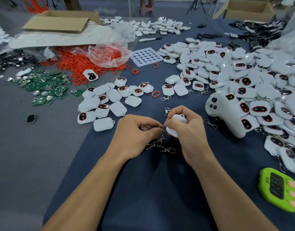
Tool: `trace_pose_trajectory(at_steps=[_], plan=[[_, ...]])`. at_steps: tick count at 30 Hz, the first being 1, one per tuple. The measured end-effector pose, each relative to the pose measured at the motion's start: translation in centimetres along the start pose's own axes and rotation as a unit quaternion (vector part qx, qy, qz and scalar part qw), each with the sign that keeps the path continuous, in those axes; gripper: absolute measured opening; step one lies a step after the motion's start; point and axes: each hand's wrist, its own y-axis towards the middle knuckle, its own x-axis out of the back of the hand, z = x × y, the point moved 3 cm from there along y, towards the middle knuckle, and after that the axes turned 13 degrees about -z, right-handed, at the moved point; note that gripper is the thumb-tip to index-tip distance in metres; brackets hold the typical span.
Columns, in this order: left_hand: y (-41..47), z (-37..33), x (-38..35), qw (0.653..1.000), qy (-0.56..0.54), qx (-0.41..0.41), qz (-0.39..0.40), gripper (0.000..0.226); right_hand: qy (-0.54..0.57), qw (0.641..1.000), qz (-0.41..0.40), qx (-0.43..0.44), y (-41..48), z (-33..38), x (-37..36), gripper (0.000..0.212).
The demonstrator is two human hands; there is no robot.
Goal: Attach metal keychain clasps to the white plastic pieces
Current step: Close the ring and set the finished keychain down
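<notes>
Head view: right hand (188, 129) grips smooth rounded white piece (174, 125).

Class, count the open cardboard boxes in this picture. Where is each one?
2. The left box stands at the far left, behind the orange rings; the right box stands at the far right. Others may be hidden out of view.

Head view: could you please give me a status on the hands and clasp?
Left hand pinches clasp. Right hand grips white piece, clasp beside it. Spare clasps below the hands, not in the way.
</notes>
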Motion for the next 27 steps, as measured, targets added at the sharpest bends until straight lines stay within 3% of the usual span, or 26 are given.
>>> trace_pose_trajectory(at_steps=[3,6,10,14,18,23,27], plan=[[0.6,0.6,0.3,0.994,-0.034,0.042,-0.095,0.016,-0.069,0.997,0.013,0.044,0.4,-0.1,-1.1,0.012],[1.0,1.0,0.4,0.986,-0.056,0.073,-0.138,0.021,-0.106,0.992,0.010,0.064,0.9,0.0,-2.0,0.019],[1.0,0.8,0.8,0.981,-0.102,0.064,-0.153,0.020,-0.144,0.984,0.042,0.093,1.3,0.1,-2.9,0.014],[1.0,0.5,0.8,0.983,-0.135,0.034,-0.116,0.027,-0.133,0.986,0.052,0.087,1.1,0.0,-2.6,0.012],[0.8,0.2,0.6,0.990,-0.113,0.003,-0.090,0.035,-0.099,0.993,0.033,0.063,1.1,0.0,-2.2,0.009],[0.6,0.6,0.7,0.985,-0.082,0.053,-0.143,0.022,-0.109,0.991,0.005,0.071,0.9,-0.1,-1.9,0.007],[0.3,-0.1,1.0,0.983,0.030,-0.047,-0.177,0.027,-0.114,0.991,-0.003,0.064,0.9,-0.2,-1.8,0.006]])
